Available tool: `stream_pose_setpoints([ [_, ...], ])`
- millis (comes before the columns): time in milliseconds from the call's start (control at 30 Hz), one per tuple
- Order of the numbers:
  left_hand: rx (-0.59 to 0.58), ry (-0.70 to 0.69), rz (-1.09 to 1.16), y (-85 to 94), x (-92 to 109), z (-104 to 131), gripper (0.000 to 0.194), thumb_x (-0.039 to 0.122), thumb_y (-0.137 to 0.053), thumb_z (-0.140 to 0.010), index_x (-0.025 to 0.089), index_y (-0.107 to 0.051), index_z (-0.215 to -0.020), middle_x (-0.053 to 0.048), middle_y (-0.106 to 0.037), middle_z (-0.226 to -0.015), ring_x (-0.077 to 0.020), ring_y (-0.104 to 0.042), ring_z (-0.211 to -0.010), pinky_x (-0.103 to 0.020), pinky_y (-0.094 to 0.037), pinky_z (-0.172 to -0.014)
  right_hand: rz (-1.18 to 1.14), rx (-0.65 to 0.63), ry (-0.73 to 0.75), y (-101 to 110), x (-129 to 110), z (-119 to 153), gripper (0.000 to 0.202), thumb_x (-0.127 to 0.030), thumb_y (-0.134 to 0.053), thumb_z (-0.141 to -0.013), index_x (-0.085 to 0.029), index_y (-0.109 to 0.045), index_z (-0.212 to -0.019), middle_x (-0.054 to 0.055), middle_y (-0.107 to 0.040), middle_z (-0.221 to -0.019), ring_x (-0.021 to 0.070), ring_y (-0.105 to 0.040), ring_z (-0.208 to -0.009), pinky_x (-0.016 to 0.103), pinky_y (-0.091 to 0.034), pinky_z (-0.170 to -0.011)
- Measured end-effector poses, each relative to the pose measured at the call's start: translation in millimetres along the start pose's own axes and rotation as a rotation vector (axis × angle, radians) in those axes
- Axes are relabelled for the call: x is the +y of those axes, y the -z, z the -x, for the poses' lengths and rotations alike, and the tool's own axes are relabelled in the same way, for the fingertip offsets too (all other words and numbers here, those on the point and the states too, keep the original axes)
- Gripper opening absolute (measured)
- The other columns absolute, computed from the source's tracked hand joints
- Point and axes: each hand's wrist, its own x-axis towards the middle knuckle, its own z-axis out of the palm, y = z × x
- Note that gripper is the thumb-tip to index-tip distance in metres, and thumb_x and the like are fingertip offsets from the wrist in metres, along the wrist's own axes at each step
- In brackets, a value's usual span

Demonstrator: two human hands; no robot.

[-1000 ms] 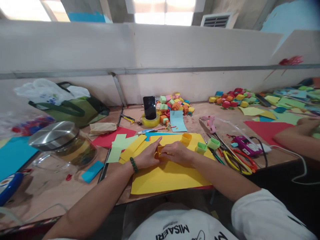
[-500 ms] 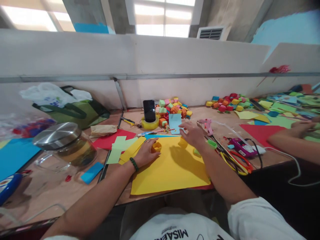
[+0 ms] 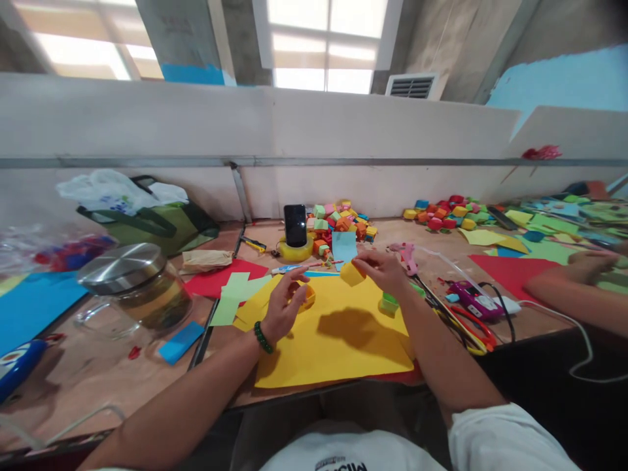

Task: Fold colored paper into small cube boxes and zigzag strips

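A yellow paper piece, seemingly folded, is pinched in the fingertips of my right hand, raised above a large yellow sheet. Its shadow falls on the sheet below. My left hand is over the sheet's left side, thumb and fingers apart. Just beyond its thumb stands a small orange-yellow paper box; whether they touch I cannot tell. A small green paper box sits by my right forearm, partly hidden.
Piles of colourful paper cubes lie behind, near a phone on a tape roll. To the right are a pink glue gun and a purple device with cables. A glass teapot stands left. Another person's hand works far right.
My right hand has lifted the yellow paper piece off the sheet, up and to the left. My left hand has risen from the sheet with its fingers more curved. The view has tilted slightly upward.
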Motion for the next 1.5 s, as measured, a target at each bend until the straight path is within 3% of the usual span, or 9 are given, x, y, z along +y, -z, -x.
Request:
stream_pose_setpoints([
  [133,-0.268,0.372,0.383,-9.7,7.7,3.2,0.065,0.065,-0.042,-0.084,0.025,-0.036,-0.134,-0.008,-0.055,-0.109,-0.0101,-0.061,-0.063,-0.027,-0.051,-0.060,-0.189,0.015,0.217,-25.1,-31.2,17.4,0.031,-0.042,-0.050,-0.089,-0.020,-0.069,-0.076,0.006,-0.067,-0.070,0.0142,-0.058,-0.059,0.027,-0.048,-0.056],
  [233,-0.400,0.486,0.539,-14.6,15.2,5.3,0.060,0.067,-0.049,-0.079,0.021,-0.049,-0.118,-0.005,-0.058,-0.094,-0.0102,-0.061,-0.060,-0.025,-0.051,-0.057,-0.222,-0.001,0.281,-41.2,-42.2,25.6,0.030,-0.040,-0.049,-0.090,-0.020,-0.069,-0.079,0.007,-0.068,-0.075,0.0144,-0.061,-0.065,0.027,-0.050,-0.061],
  [367,-0.372,0.518,0.587,-17.1,18.4,6.3,0.054,0.066,-0.060,-0.073,0.017,-0.054,-0.093,0.000,-0.057,-0.078,-0.0080,-0.054,-0.051,-0.019,-0.042,-0.044,-0.386,-0.157,0.141,-42.9,-38.6,25.3,0.031,-0.043,-0.055,-0.087,-0.018,-0.071,-0.079,0.006,-0.069,-0.074,0.0138,-0.061,-0.066,0.026,-0.049,-0.061],
  [533,-0.347,0.531,0.540,-17.7,14.4,7.0,0.052,0.065,-0.056,-0.076,0.016,-0.054,-0.093,0.001,-0.055,-0.073,-0.0068,-0.050,-0.049,-0.018,-0.038,-0.041,-0.611,-0.334,-0.057,-34.4,-28.2,19.1,0.036,-0.053,-0.069,-0.073,-0.017,-0.075,-0.078,0.005,-0.069,-0.073,0.0136,-0.060,-0.065,0.025,-0.049,-0.061],
  [733,-0.360,0.566,0.457,-18.7,10.4,8.9,0.052,0.067,-0.055,-0.075,0.016,-0.052,-0.086,0.001,-0.052,-0.069,-0.0072,-0.047,-0.050,-0.018,-0.035,-0.041,-0.688,-0.509,-0.181,-29.5,-24.1,16.0,0.035,-0.047,-0.076,-0.066,-0.015,-0.077,-0.080,0.003,-0.069,-0.068,0.0103,-0.056,-0.059,0.023,-0.044,-0.055],
  [900,-0.386,0.572,0.404,-17.7,12.6,8.9,0.052,0.066,-0.054,-0.075,0.016,-0.054,-0.086,0.001,-0.054,-0.071,-0.0071,-0.046,-0.050,-0.019,-0.034,-0.042,-0.639,-0.518,-0.163,-29.8,-23.0,17.0,0.029,-0.040,-0.078,-0.065,-0.015,-0.078,-0.081,0.003,-0.069,-0.068,0.0112,-0.057,-0.061,0.023,-0.045,-0.058],
  [1233,-0.361,0.633,0.420,-19.1,14.7,10.7,0.054,0.069,-0.057,-0.072,0.016,-0.053,-0.081,0.001,-0.055,-0.066,-0.0081,-0.047,-0.047,-0.021,-0.035,-0.041,-0.434,-0.434,0.006,-29.0,-28.0,22.6,0.024,-0.036,-0.066,-0.079,-0.014,-0.076,-0.079,0.006,-0.070,-0.068,0.0130,-0.061,-0.060,0.022,-0.046,-0.055],
  [1500,-0.354,0.674,0.468,-21.0,12.1,11.5,0.053,0.066,-0.059,-0.073,0.014,-0.056,-0.084,-0.002,-0.059,-0.069,-0.0104,-0.052,-0.048,-0.022,-0.038,-0.041,-0.243,-0.215,0.200,-31.9,-40.3,30.6,0.012,-0.019,-0.059,-0.079,-0.016,-0.069,-0.071,0.003,-0.067,-0.066,0.0097,-0.059,-0.057,0.019,-0.046,-0.054],
])
